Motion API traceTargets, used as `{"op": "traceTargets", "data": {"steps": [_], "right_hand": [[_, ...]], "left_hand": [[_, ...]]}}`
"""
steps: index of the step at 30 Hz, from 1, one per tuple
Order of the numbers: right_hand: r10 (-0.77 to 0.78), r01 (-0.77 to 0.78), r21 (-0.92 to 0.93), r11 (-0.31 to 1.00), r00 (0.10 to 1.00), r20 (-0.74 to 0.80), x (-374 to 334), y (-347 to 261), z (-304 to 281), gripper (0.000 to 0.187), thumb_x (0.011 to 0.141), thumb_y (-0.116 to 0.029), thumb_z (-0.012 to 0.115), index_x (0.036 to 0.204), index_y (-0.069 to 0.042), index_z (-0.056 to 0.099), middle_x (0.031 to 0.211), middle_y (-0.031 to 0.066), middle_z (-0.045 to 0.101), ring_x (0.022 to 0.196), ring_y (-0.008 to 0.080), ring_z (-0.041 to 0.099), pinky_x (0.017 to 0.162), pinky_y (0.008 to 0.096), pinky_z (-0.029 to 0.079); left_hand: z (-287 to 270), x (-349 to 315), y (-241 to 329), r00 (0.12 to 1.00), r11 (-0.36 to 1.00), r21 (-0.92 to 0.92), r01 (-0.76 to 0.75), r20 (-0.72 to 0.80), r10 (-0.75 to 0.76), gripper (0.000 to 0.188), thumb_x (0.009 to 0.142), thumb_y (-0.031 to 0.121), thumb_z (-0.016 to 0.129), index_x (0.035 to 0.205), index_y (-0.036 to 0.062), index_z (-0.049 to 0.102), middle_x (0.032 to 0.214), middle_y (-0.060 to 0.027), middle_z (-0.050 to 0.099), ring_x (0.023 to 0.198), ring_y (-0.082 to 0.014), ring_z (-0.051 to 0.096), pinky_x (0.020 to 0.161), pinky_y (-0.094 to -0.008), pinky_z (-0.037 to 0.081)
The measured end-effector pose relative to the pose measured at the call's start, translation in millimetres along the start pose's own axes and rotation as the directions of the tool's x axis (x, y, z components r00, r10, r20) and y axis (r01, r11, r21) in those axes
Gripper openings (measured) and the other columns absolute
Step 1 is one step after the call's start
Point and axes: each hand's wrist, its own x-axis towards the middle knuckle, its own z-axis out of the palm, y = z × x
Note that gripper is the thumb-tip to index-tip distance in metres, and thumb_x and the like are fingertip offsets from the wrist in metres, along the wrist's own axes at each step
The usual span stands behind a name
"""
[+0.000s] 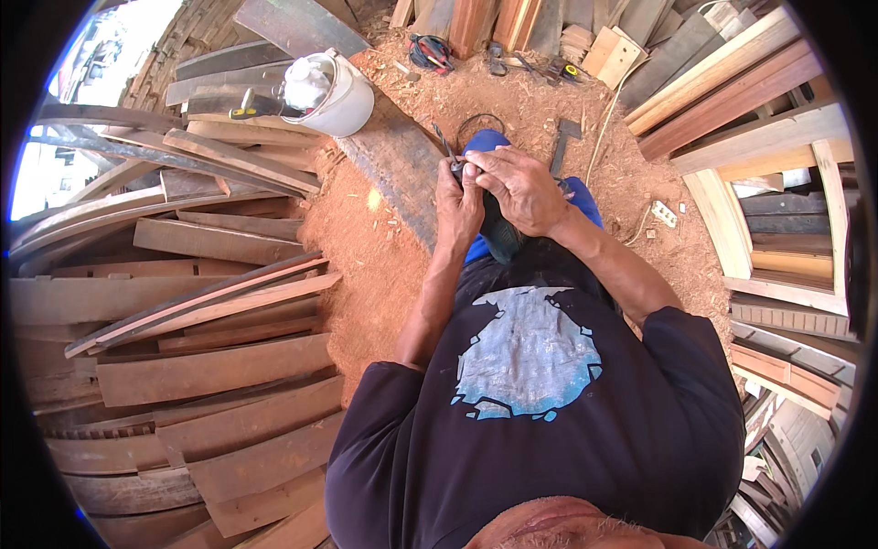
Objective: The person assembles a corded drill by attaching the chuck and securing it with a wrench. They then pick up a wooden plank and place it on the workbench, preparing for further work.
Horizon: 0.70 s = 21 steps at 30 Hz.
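Both hands meet in front of my knees around the chuck [457, 168] of what looks like a power drill. A spiral drill bit [441, 137] sticks out of it toward the plank. My left hand [459, 207] is closed on the chuck, thumb on top. My right hand [525, 192] is closed too, its thumb and forefinger pressed at the chuck from the other side. Below them lies the dark green drill body [502, 236], partly hidden by the hands and my lap.
Sawdust covers the ground [347, 274]. A white bucket [344, 102] stands on a wide plank [389, 151]. Stacked boards [219, 366] fill the left; more timber [732, 91] leans at right. A square [564, 142], a power strip [664, 214] and coiled cables [430, 53] lie about.
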Motion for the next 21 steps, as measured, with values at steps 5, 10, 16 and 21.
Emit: {"op": "traceTargets", "data": {"steps": [5, 10, 16, 21], "right_hand": [[0.212, -0.207, 0.115, 0.972, 0.977, -0.034, 0, -1, 3, 0.018, 0.099, -0.014, 0.059, 0.103, 0.000, 0.069, 0.094, 0.0175, 0.070, 0.089, 0.0391, 0.066, 0.081, 0.0452, 0.053], [0.258, -0.230, 0.193, 0.954, 0.957, -0.133, -7, -1, 16, 0.015, 0.099, -0.013, 0.056, 0.099, -0.002, 0.067, 0.088, 0.0163, 0.066, 0.086, 0.0393, 0.064, 0.078, 0.0447, 0.051], [0.242, -0.222, 0.156, 0.963, 0.962, -0.128, -10, -3, 18, 0.038, 0.109, -0.035, 0.051, 0.102, 0.000, 0.065, 0.091, 0.0149, 0.068, 0.084, 0.0340, 0.067, 0.076, 0.0409, 0.054], [0.230, -0.212, 0.147, 0.966, 0.966, -0.119, -10, 0, 23, 0.040, 0.109, -0.036, 0.050, 0.101, 0.000, 0.066, 0.091, 0.0156, 0.068, 0.086, 0.0346, 0.068, 0.076, 0.0406, 0.054]], "left_hand": [[13, 3, 0, 0.994, 0.981, 0.164, -0.106, 0.005, 0.106, 0.033, 0.107, 0.034, 0.058, 0.108, 0.0015, 0.055, 0.078, -0.0138, 0.063, 0.070, -0.0209, 0.060, 0.065, -0.0373, 0.050], [14, -3, 9, 0.993, 0.972, 0.203, -0.115, -0.009, 0.120, 0.034, 0.107, 0.035, 0.057, 0.107, 0.0011, 0.055, 0.079, -0.0153, 0.064, 0.071, -0.0228, 0.062, 0.065, -0.0391, 0.051], [10, -7, 17, 0.994, 0.970, 0.219, -0.110, -0.002, 0.113, 0.033, 0.107, 0.034, 0.058, 0.106, 0.0007, 0.055, 0.078, -0.0148, 0.064, 0.071, -0.0214, 0.061, 0.064, -0.0384, 0.051], [8, -6, 10, 0.993, 0.975, 0.197, -0.108, -0.020, 0.114, 0.032, 0.107, 0.033, 0.058, 0.106, 0.0009, 0.055, 0.078, -0.0143, 0.063, 0.071, -0.0202, 0.060, 0.064, -0.0381, 0.050]]}}
